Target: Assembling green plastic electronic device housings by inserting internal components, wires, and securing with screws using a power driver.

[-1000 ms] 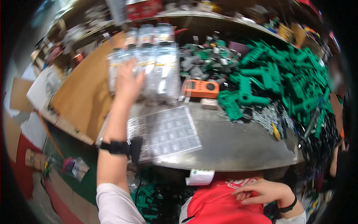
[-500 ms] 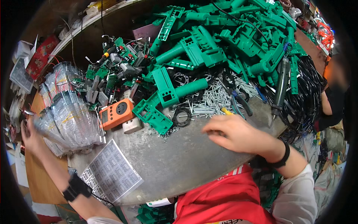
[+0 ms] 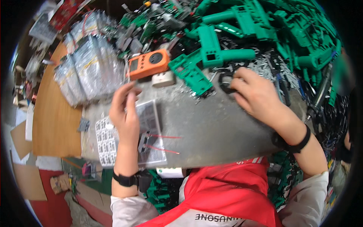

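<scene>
My left hand [image 3: 126, 106] is raised over the upper edge of a printed paper sheet [image 3: 153, 117], fingers pointing up and apart, nothing visible in them. Beside my left wrist, a small dark part with two red wires [image 3: 143, 142] shows against the sheet; whether it touches the paper I cannot tell. My right hand [image 3: 257, 92] is at the heap's front edge, fingers curled onto a flat black ring [image 3: 225, 82]. To the ring's left lies an open green plastic tool housing [image 3: 194, 77]. Loose silver screws [image 3: 264, 68] are spread behind my right hand.
An orange meter [image 3: 148, 63] and a white block [image 3: 163, 79] stand left of the housing. Bubble-wrapped bundles [image 3: 90, 72] sit far left by a wooden board [image 3: 56, 125]. Green housings [image 3: 261, 22] pile up behind. Pliers [image 3: 283, 89] and a screwdriver [image 3: 321, 92] lie right.
My left hand has come in from the far left to above the sheet. The red-wired part now shows there. My right hand has moved onto the black ring. The whole view has shifted.
</scene>
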Demonstrator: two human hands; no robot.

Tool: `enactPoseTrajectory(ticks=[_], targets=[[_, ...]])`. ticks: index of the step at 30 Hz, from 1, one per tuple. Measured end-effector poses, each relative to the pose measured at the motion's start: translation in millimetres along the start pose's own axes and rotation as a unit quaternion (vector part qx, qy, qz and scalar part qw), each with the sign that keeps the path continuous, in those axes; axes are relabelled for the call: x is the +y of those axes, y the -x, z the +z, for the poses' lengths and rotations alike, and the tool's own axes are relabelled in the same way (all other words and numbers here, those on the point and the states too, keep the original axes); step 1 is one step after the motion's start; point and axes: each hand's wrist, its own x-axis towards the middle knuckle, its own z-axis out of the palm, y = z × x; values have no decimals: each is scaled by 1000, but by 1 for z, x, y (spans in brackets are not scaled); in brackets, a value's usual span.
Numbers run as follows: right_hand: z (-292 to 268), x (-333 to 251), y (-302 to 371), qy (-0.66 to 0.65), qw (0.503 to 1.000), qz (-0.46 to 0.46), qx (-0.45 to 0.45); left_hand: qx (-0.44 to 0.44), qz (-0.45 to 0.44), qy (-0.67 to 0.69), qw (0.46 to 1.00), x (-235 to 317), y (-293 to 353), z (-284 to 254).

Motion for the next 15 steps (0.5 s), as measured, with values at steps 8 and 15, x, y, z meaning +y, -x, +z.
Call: enactPoseTrajectory(ticks=[8,15], targets=[[-52,-25,64,-234,941,234,71,-474,-2,-199,858,41,0,-91],[-38,-41,77,-405,836,369,28,-401,75,-257,876,36,3,-58]])
